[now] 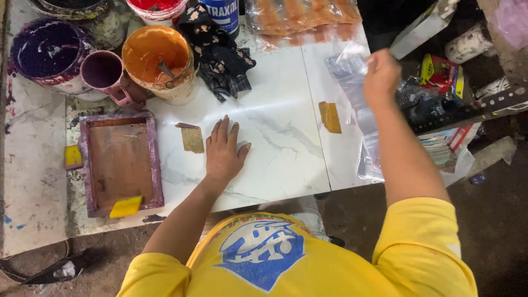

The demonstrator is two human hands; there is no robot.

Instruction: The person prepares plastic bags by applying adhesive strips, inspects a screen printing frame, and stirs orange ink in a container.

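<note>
Your work surface is a white marbled tabletop (275,126), made of two slabs meeting at a seam right of centre. On its left part lies a purple-stained wooden screen frame (121,162), flat, with a yellow scraper (126,207) resting on its near edge and a second yellow piece (72,155) just beside its left side. Behind the frame stand paint containers: a purple-stained bucket (47,52), a purple mug (104,74) touching it, and an orange paint bucket (158,60) with a tool standing in it. A dark patterned rag (220,55) lies just right of the orange bucket. A stack of clear packets with orange contents (300,19) sits at the far edge.

Your left hand (224,151) lies palm down on the tabletop, fingers extended and close together, holding nothing. Just beside its index finger is a small tan-gold printed piece (192,138), flat on the surface; I cannot tell whether the fingers touch it. A second gold piece (330,117) lies well apart, right of the seam.

Your right hand (381,77) is raised over the table's right edge, closed on a clear plastic bag (352,69), which it lifts above a pile of similar clear bags (371,148).
</note>
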